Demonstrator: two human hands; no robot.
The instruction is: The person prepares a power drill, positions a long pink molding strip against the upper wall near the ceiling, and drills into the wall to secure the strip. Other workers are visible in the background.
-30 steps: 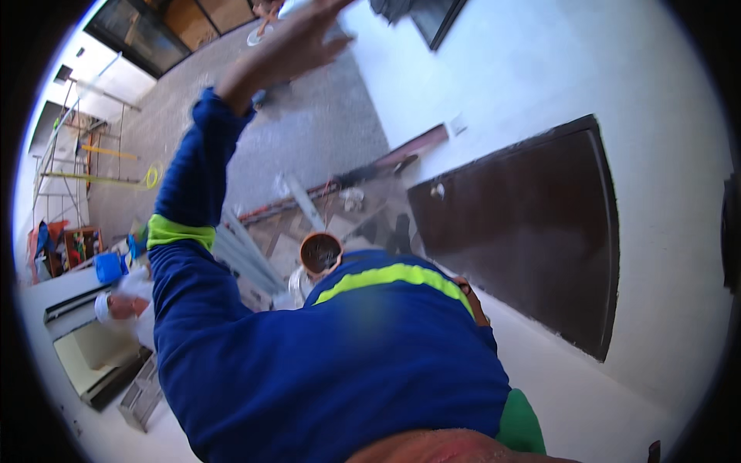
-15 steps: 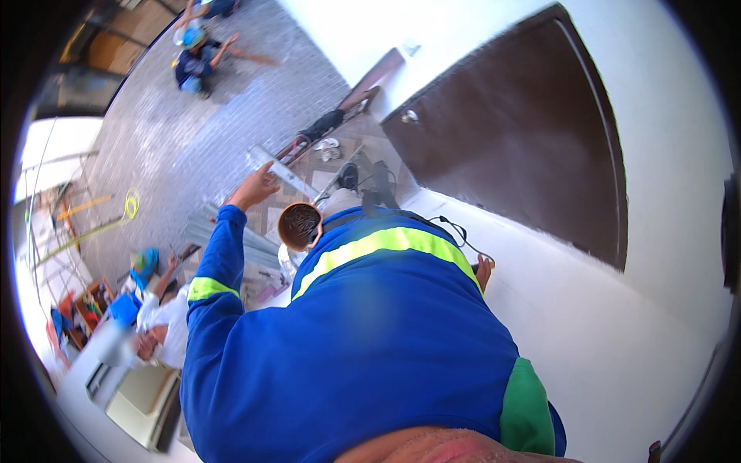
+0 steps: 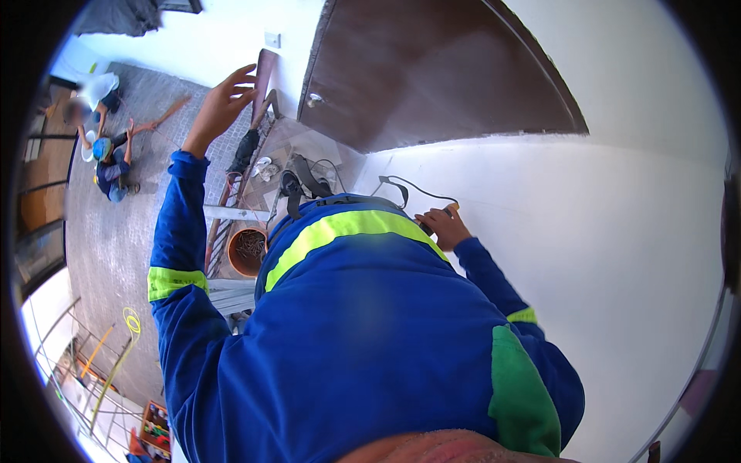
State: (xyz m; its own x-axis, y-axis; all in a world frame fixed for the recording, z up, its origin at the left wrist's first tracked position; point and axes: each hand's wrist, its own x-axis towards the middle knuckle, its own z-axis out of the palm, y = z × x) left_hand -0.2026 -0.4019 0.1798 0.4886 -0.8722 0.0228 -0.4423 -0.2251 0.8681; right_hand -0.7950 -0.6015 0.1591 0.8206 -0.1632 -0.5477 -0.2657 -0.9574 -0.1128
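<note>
My left hand is raised and stretched out ahead on the left, fingers apart, with nothing in it. Beyond it stands a dark reddish board against the wall; I cannot tell whether they touch. By my right hip, my right hand is closed around a small dark object, mostly hidden by the fingers. A black cord loops from near my waist to a yellow-orange tip just above that hand. Below my left arm is an orange-brown bucket holding many thin, dark nail-like pieces.
A brown door is set in the white wall ahead and right. Two people, one in a blue cap, work on the paved floor at far left. Beside my feet lies a metal bar. A yellow coil lies lower left.
My left hand has reached farther up and forward. My right hand, mostly hidden before, now shows beside my hip. The view has turned, bringing the door and bucket leftward in the picture.
</note>
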